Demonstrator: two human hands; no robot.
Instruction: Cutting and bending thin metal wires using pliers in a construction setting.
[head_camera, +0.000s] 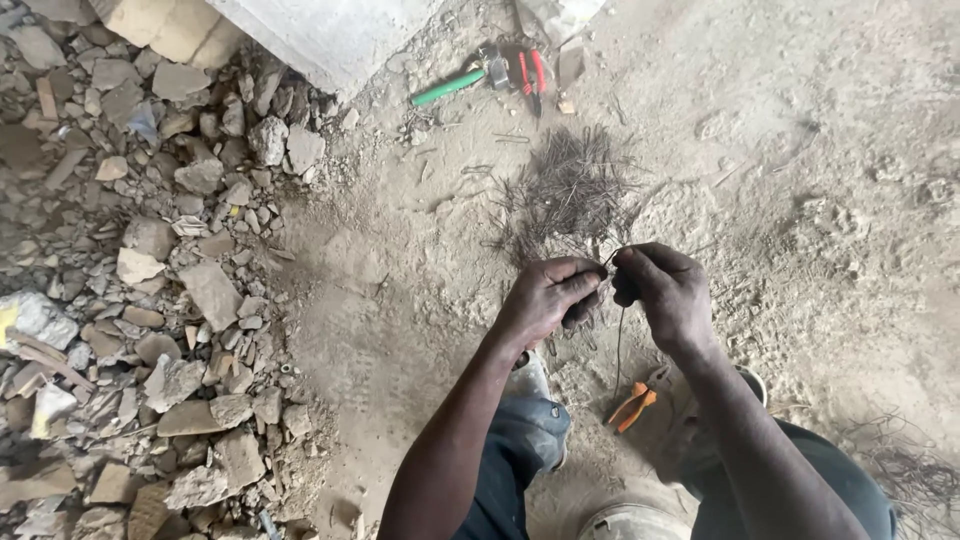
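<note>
While the left hand (548, 298) pinches one end, the right hand (668, 292) grips the thin wire (619, 340) too.

Left hand (548, 298) and right hand (668, 292) pinch a thin wire (619, 335); wire-piece pile (570, 190) just beyond them

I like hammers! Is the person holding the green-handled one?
No, the green-handled hammer lies on the ground; both hands pinch a thin wire.

dusty dirt floor (820, 200), grey stone rubble (150, 300) at one side, pale concrete block (320, 35) beyond
</note>
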